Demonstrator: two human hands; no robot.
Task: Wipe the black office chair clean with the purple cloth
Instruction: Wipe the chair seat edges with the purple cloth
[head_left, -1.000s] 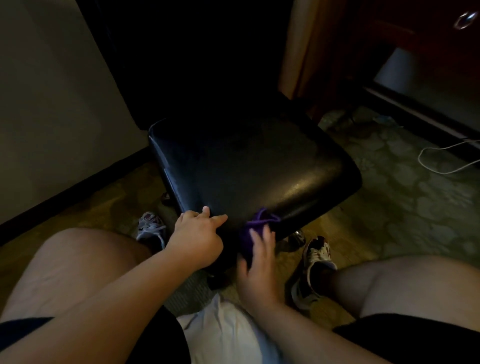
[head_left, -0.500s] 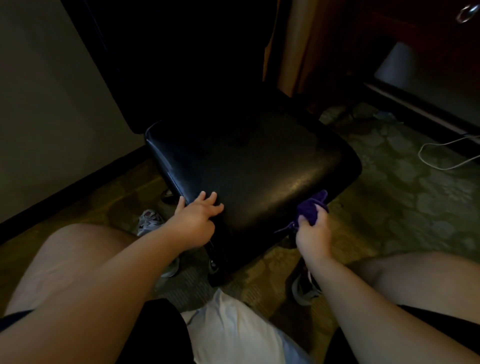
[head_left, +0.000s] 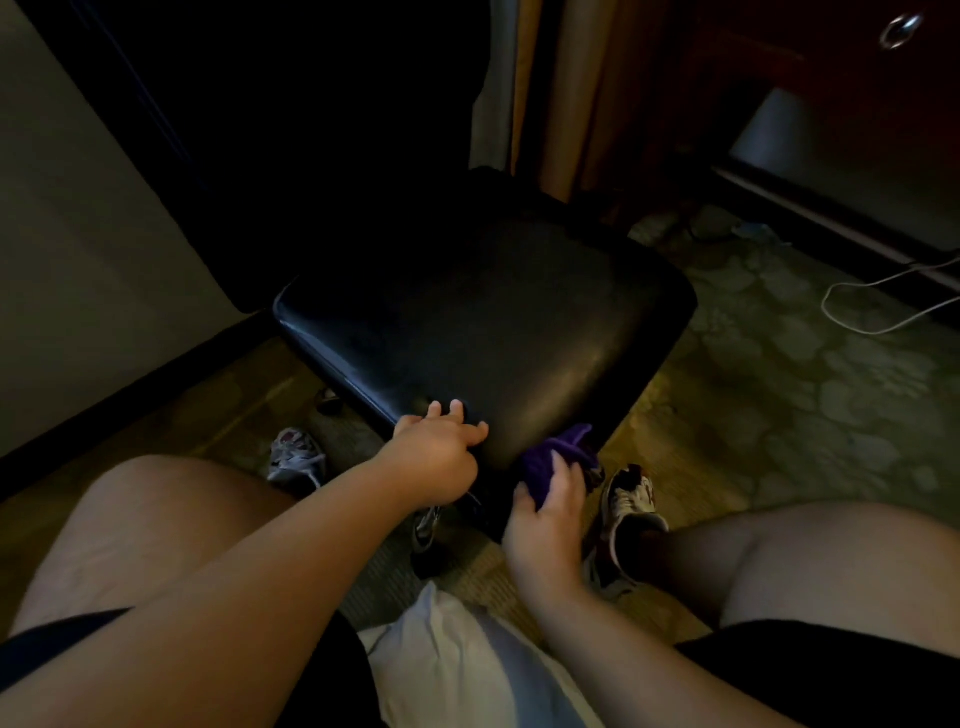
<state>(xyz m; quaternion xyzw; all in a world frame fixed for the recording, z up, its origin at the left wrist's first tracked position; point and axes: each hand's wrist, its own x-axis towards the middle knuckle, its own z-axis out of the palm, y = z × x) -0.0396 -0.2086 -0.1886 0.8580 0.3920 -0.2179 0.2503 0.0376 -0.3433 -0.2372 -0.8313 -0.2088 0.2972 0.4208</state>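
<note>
Fingers (head_left: 558, 467) of my right hand (head_left: 550, 514) curl round the bunched purple cloth (head_left: 553, 452), pressing it to the near edge of the black padded office chair (head_left: 493, 312). My left hand (head_left: 434, 457) lies on that edge, fingers apart, bracing.
If that brace slips, I judge the seat could swivel or roll away, or the wad could skid off the rounded edge onto the patterned green carpet (head_left: 805, 389). The backrest is lost in darkness, the base sits under the seat, and my left thumb is out of sight.
</note>
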